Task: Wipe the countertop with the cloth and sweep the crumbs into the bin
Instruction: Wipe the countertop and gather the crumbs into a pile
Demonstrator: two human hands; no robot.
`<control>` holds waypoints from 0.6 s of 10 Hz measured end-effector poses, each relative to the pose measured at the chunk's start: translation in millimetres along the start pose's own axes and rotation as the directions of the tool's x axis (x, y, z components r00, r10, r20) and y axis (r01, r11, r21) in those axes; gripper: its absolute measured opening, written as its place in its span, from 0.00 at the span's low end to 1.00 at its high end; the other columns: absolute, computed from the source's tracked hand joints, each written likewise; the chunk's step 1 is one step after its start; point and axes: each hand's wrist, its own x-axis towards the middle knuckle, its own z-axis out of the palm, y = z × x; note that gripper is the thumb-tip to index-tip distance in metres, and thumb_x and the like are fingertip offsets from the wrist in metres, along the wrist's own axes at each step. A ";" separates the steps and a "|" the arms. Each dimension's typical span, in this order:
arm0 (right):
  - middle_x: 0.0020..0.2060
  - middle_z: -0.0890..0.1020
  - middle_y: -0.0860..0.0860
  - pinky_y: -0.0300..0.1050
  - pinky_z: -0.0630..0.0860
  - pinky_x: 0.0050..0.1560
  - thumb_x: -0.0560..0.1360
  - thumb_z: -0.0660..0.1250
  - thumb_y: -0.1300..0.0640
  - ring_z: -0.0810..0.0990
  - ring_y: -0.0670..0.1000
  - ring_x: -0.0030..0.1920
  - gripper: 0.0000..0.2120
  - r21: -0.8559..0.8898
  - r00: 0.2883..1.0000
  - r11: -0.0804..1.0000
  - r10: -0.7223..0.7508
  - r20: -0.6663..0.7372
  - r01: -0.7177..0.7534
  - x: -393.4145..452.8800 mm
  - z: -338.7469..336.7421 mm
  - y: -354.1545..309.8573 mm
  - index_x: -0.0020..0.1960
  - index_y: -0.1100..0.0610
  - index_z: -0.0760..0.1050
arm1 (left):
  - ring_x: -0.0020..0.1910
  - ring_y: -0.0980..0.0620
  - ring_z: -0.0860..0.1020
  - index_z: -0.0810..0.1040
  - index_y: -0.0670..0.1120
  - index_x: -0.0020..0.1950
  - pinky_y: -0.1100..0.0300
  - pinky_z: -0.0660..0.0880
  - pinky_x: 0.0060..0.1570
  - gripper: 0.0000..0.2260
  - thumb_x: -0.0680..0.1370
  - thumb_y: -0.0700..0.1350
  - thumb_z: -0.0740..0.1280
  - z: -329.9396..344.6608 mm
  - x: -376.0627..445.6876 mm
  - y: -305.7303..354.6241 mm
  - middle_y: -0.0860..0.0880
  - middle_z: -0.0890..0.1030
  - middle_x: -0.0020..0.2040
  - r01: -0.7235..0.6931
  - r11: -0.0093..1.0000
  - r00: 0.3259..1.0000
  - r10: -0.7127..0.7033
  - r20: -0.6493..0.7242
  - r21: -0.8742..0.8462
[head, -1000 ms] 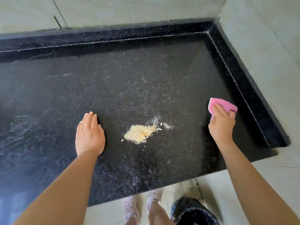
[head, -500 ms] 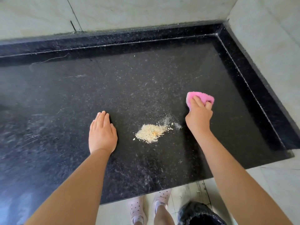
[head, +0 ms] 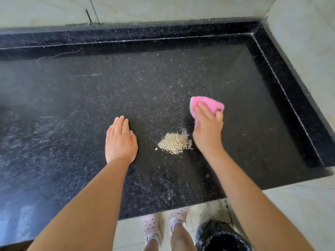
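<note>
Black speckled granite countertop (head: 90,105), dusty, walled at back and right. Below its front edge, black-lined bin (head: 221,236) on floor. Left hand (head: 120,140) pressed flat, fingers together. Right hand (head: 208,127) gripping pink cloth (head: 208,104), just right of crumb pile (head: 175,143).

We see a black speckled worktop (head: 72,98) filling most of the frame, edged by a raised black rim along the top and right. At the centre lies a small heap of pale crumbs (head: 175,143). Our left hand (head: 120,140) rests flat on the worktop just left of the heap, fingers straight and together. Our right hand (head: 208,127) grips a pink cloth (head: 206,104) on the worktop, just right of the crumbs. At the bottom of the frame, beyond the worktop's near edge, stand two feet in dotted pink shoes (head: 152,228), beside a bin (head: 220,236) lined with black plastic on the pale tiled floor (head: 299,205).
</note>
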 end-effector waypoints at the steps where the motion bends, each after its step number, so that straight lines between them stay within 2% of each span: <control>1: 0.70 0.64 0.47 0.47 0.62 0.50 0.73 0.56 0.69 0.59 0.58 0.64 0.25 -0.140 1.000 0.990 -0.013 0.027 0.017 6.6 9.4 -33.4 0.69 0.57 0.63 | 0.74 0.48 0.52 0.57 0.38 0.72 0.57 0.46 0.72 0.20 0.81 0.42 0.51 -25.1 -20.8 -51.9 0.44 0.57 0.74 -0.020 0.999 1.000 0.020 0.015 0.032; 2: 0.70 0.63 0.47 0.44 0.56 0.47 0.73 0.57 0.70 0.59 0.58 0.64 0.24 -0.193 0.991 0.977 -0.066 0.112 0.087 16.6 24.1 -26.5 0.68 0.56 0.65 | 0.74 0.48 0.52 0.57 0.38 0.73 0.57 0.46 0.72 0.20 0.81 0.42 0.51 -24.9 -22.1 -51.0 0.44 0.57 0.74 -0.020 1.000 1.000 0.020 0.009 0.016; 3: 0.70 0.65 0.47 0.46 0.57 0.48 0.74 0.56 0.70 0.59 0.59 0.65 0.24 -0.150 0.979 0.972 -0.160 0.123 0.178 3.8 30.6 -27.4 0.67 0.55 0.67 | 0.74 0.48 0.52 0.57 0.38 0.73 0.56 0.46 0.72 0.20 0.81 0.42 0.51 -24.4 -20.3 -52.8 0.44 0.57 0.74 -0.022 1.000 1.000 0.022 0.009 0.013; 4: 0.68 0.70 0.51 0.57 0.62 0.57 0.72 0.60 0.73 0.63 0.65 0.63 0.25 -0.042 0.927 0.934 -0.345 0.145 0.354 -24.2 39.9 -29.9 0.66 0.57 0.70 | 0.74 0.47 0.52 0.58 0.38 0.72 0.56 0.47 0.72 0.20 0.80 0.42 0.51 -25.7 -21.1 -52.0 0.43 0.58 0.74 -0.022 1.000 1.000 0.022 0.006 0.012; 5: 0.54 0.81 0.56 0.62 0.73 0.35 0.60 0.62 0.76 0.75 0.66 0.44 0.25 0.021 0.792 0.795 -0.606 0.074 0.606 -53.2 45.3 -29.9 0.53 0.61 0.79 | 0.74 0.47 0.52 0.58 0.38 0.72 0.56 0.47 0.72 0.20 0.80 0.42 0.52 -25.0 -21.7 -50.4 0.43 0.58 0.74 -0.025 1.000 1.000 0.025 -0.004 0.004; 6: 0.51 0.82 0.56 0.58 0.75 0.34 0.61 0.60 0.72 0.70 0.57 0.47 0.21 0.094 0.752 0.754 -0.657 0.064 0.650 -71.5 42.0 -26.9 0.51 0.62 0.80 | 0.74 0.47 0.52 0.58 0.38 0.72 0.56 0.46 0.72 0.20 0.81 0.42 0.51 -23.4 -22.7 -48.8 0.43 0.58 0.74 -0.026 1.000 1.000 0.026 0.005 0.014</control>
